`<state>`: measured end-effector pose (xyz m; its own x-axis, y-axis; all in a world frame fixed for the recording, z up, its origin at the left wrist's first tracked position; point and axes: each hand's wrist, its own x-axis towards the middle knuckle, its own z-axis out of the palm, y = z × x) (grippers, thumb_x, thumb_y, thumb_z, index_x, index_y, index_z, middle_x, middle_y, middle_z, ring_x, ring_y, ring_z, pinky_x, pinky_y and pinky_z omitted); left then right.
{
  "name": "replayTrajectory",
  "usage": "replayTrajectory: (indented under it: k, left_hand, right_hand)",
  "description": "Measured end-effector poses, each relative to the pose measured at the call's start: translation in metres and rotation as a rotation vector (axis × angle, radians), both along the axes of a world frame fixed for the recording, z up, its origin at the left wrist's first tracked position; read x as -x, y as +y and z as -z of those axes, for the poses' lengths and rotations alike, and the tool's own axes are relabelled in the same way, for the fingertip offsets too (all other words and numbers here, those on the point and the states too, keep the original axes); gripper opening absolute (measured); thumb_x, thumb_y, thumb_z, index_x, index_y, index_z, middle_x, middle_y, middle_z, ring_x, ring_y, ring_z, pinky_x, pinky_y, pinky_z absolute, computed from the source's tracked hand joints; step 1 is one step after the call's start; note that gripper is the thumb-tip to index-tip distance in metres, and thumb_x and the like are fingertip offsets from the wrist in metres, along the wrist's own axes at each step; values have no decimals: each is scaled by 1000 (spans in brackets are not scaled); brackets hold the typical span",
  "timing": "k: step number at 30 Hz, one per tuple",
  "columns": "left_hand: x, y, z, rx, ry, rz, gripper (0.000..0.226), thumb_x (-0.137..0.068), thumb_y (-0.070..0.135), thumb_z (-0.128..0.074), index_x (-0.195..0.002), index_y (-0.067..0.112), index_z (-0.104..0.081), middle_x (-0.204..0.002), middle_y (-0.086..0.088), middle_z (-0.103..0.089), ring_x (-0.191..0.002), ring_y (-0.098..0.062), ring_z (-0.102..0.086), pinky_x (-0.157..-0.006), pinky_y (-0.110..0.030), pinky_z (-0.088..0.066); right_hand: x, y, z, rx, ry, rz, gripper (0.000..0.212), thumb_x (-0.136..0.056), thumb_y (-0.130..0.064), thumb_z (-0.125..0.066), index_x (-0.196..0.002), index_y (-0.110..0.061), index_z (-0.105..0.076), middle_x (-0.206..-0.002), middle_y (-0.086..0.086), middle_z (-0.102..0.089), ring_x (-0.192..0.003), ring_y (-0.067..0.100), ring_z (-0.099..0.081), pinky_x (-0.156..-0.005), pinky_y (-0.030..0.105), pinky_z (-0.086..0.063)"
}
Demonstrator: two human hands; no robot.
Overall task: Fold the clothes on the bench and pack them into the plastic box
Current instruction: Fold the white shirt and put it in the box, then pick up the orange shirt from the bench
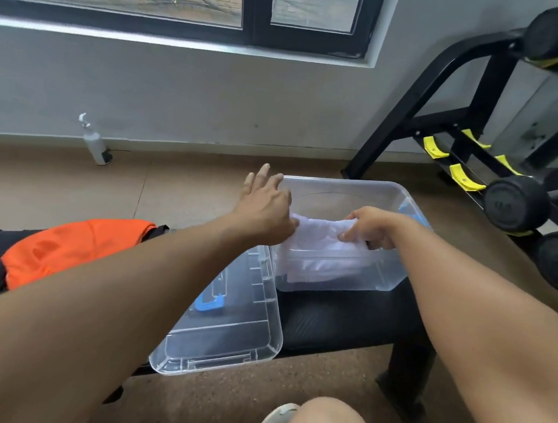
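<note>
So the black bench (346, 318) runs across the shot, with the dumbbell rack (482, 111) off to the right. Clear plastic box (349, 197) sits on the bench's right end, and its lid (234, 325) lies upside down just beside it, probably parked there so the box stays open for loading. An orange shirt (65, 250) is spread over dark clothes at the left, not folded yet, so I'd say at least 2 pieces are left. The folded white garment (319, 238) is going in over the near rim. Right hand (370, 229) has it pinched at 1 end, fingers curled around the fabric. Left hand (264, 206) pinches the other end with its thumb side, remaining fingers splayed loose, likely steadying the fold.
</note>
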<state>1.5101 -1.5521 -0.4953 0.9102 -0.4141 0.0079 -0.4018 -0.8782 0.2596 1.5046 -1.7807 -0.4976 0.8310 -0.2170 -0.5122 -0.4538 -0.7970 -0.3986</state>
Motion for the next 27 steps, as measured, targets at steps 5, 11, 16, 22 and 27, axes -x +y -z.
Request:
replayTrajectory:
  k: [5,11,16,22,27]
  left_hand:
    - [5,32,5,202,-63,-22,54,-97,50,-58,-142,20,-51,-167,-6,-26,-158,-22,-2,-128,-39,-3]
    - [29,85,16,363,-87,-69,44,-98,35,-63,-137,17,-55,-160,-4,-40,-156,-21,-15,-124,-36,-13]
    - [58,147,35,378,-4,-234,44,-92,30,-71,-132,16,-59,-144,-8,-54,-140,-30,-39,-116,-38,-29]
    - [98,251,56,232,144,-579,65,-79,31,-80,-137,20,-54,-141,-8,-56,-135,-31,-46,-110,-40,-40]
    - [115,312,62,258,212,-688,61,-73,37,-86,-128,25,-60,-131,1,-65,-123,-24,-60,-99,-36,-48]
  right_hand:
    - [-6,13,2,248,-76,-64,44,-90,-22,-74,-130,-10,-58,-120,12,-62,-104,27,-63,-87,34,-55]
    - [-11,62,-23,224,-338,-129,32,-85,-18,-79,-114,-25,-66,-121,4,-67,-108,26,-64,-95,43,-55]
    - [11,163,-58,80,-793,-249,19,-87,-18,-62,-96,-31,-70,-88,-16,-69,-90,15,-67,-83,36,-56]
    - [58,294,-24,-170,-639,-577,15,-82,-20,-74,-94,-29,-71,-83,-13,-70,-79,12,-65,-79,36,-56]
    - [79,342,45,-28,-346,-744,34,-77,-28,-78,-109,-31,-67,-105,-6,-69,-96,19,-67,-85,39,-55]
